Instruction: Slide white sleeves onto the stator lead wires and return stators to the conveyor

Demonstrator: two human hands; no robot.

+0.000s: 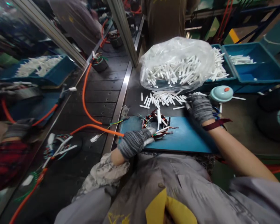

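Grey knitted cloth gloves cover the left hand (134, 141) and right hand (200, 107), a glossy clear plastic bag (177, 51) holds matt white tubes (175, 73), and the blue mat (189, 137) looks smooth.

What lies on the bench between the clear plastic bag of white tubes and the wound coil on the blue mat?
In the head view, loose white tubes lie scattered between the plastic bag and the coil.

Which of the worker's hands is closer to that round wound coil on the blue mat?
Left. The left hand touches the coil at its near edge; the right hand is off to its right, by the loose white tubes.
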